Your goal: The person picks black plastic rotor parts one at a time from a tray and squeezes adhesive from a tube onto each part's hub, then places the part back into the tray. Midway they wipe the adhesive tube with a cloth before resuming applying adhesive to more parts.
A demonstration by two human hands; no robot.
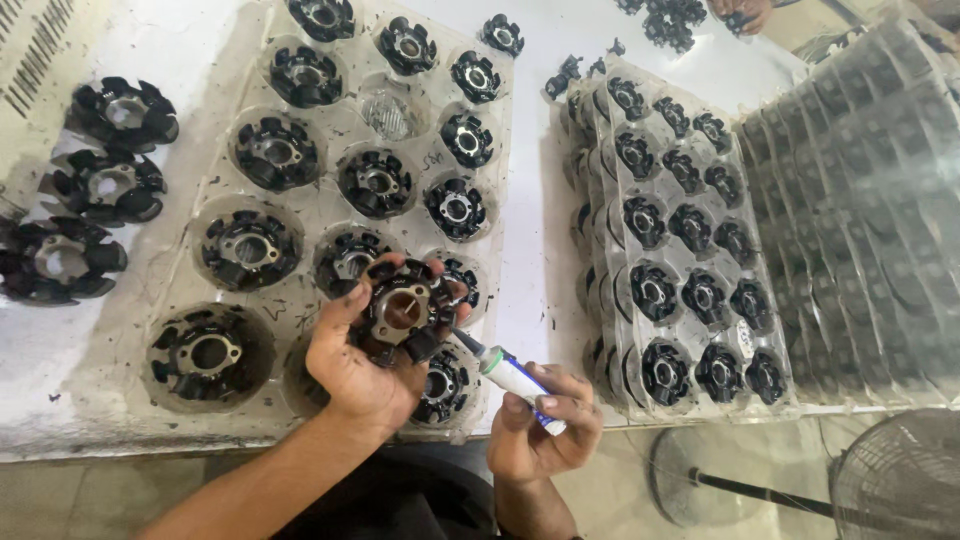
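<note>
Black wound cores filled nearly every pocket of the clear tray, which lay on the white worktop. Above the tray's near edge the left hand was clamped around one stator core, and just beside it the right hand gripped a small white tube, nozzle at the core's rim. One far pocket sat empty. Right of the tray stood stacked full trays; which cores were already treated could not be judged, perhaps few.
</note>
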